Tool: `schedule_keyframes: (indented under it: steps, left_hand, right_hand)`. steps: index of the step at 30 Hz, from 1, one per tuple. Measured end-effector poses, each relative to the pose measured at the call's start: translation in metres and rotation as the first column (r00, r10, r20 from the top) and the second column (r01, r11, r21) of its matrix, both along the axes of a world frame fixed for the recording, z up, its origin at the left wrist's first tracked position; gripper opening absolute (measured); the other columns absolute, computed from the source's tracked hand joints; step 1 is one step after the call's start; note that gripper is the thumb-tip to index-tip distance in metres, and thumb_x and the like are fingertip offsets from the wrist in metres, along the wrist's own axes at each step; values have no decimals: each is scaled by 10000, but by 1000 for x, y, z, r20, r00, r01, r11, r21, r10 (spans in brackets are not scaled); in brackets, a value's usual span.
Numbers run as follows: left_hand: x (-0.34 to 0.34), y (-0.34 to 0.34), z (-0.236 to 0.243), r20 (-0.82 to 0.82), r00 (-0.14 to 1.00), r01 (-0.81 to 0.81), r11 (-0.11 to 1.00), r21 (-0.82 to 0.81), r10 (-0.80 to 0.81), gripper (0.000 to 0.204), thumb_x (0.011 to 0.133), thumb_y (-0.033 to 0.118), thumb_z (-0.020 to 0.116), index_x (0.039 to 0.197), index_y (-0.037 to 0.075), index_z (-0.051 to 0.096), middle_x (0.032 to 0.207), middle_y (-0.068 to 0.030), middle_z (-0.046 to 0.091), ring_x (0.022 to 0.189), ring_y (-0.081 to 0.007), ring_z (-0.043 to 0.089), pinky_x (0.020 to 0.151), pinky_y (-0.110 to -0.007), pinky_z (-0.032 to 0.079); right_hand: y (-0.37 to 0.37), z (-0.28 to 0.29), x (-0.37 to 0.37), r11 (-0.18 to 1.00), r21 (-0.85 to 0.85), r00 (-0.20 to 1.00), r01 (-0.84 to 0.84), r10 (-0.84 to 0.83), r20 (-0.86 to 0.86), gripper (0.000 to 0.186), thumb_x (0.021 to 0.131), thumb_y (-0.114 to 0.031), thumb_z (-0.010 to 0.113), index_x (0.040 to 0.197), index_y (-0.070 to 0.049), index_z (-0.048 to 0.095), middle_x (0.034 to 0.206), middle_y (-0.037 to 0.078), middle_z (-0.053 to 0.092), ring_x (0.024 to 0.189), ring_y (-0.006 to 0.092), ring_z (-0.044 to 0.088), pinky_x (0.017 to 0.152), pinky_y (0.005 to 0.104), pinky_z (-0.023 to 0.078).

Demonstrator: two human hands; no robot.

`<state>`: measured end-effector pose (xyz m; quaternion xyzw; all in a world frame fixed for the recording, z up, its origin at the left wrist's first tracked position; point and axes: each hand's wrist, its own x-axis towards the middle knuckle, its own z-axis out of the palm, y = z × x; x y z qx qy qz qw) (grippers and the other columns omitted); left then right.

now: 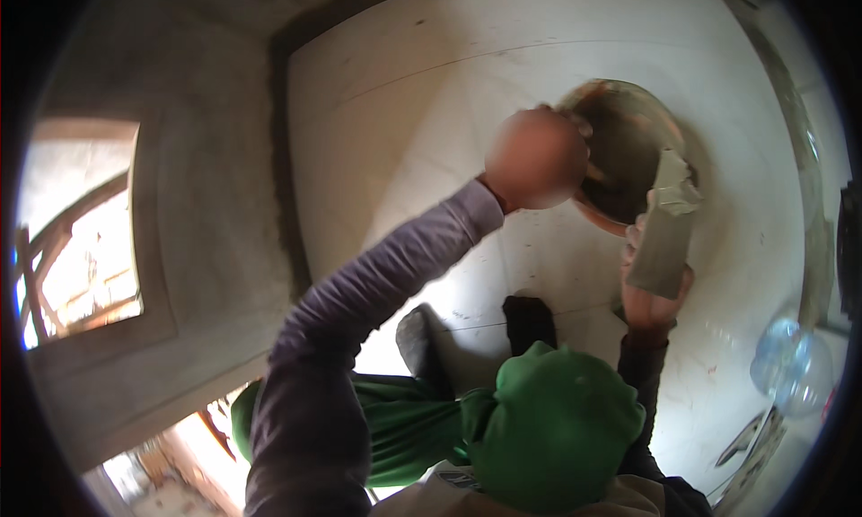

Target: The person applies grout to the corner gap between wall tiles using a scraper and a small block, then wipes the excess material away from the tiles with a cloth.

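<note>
Left of a round basin [663, 113] was the left hand [539, 158], fingers too blurred to tell. Right hand [641, 305] held a paste-smeared flat tool [663, 252], fingers curled round it.

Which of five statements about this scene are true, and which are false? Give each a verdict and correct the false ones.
1. The right hand holds a flat tool. True.
2. The trousers are red. False: the trousers are green.
3. The left hand is at the left side of the round container. True.
4. The clear plastic bottle is inside the round container. False: the clear plastic bottle is apart from it, near the picture's right edge.
5. Greyish paste is on the flat tool. True.
</note>
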<state>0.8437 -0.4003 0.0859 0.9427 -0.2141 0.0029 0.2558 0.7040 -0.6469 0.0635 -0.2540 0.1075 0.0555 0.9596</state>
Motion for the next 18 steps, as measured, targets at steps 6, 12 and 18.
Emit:
schedule_keyframes:
  steps: [6, 12, 18]
  left_hand:
    - [18, 197, -9, -142, 924, -324, 924, 202, 355, 376, 1016, 279, 636, 1319, 75, 723, 1335, -189, 719, 1213, -374, 699, 1081, -466, 553]
    - [-3, 363, -137, -229, 565, -722, 609, 328, 793, 456, 963, 262, 620, 1326, -6, 681, 1368, -237, 683, 1275, -424, 650, 1089, -507, 537]
    - [10, 371, -227, 239, 276, -961, 264, 81, 931, 594, 1006, 282, 557, 1529, 1, 534, 1606, -240, 491, 1500, -425, 456, 1156, -570, 452]
  right_hand:
    - [71, 10, 54, 954, 99, 953, -282, 267, 140, 699, 1053, -416, 559, 1632, -50, 419, 1536, 131, 554, 1357, 274, 551, 1165, 458, 440]
    - [241, -7, 178, 633, 239, 670, -736, 633, 388, 398, 1095, -223, 516, 1425, -31, 626, 1420, 85, 682, 1320, 218, 631, 1155, 408, 489]
    - [411, -67, 268, 638, 70, 639, -767, 748, 182, 384, 1063, -167, 519, 1397, -24, 642, 1371, 68, 697, 1270, 200, 645, 1130, 406, 503]
